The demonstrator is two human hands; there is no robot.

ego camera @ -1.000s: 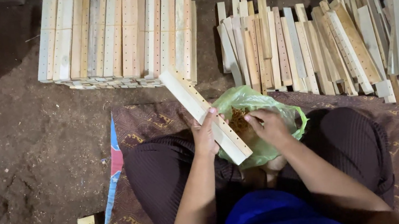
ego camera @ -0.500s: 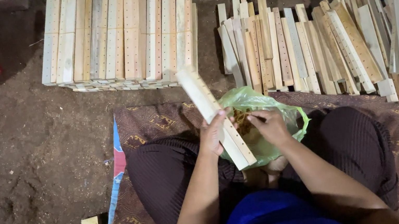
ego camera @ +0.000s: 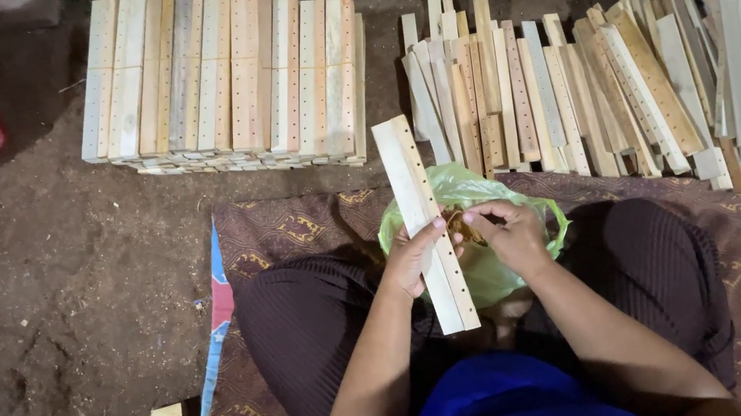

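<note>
Gripping one drilled slat (ego camera: 424, 221) upright over lap: left hand (ego camera: 412, 256), fingers wrapped round it. Right hand (ego camera: 511, 231) pinching small pegs above green bag (ego camera: 476, 192). Two slat piles far: stack (ego camera: 220, 84) left, heap (ego camera: 607, 85) right.

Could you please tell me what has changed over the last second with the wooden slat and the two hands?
The wooden slat has swung from a slant towards upright, and the left hand still grips it. The right hand has come in beside the slat, fingertips close to the left thumb, over the green plastic bag. The stacked slats and loose slats lie unchanged.
</note>
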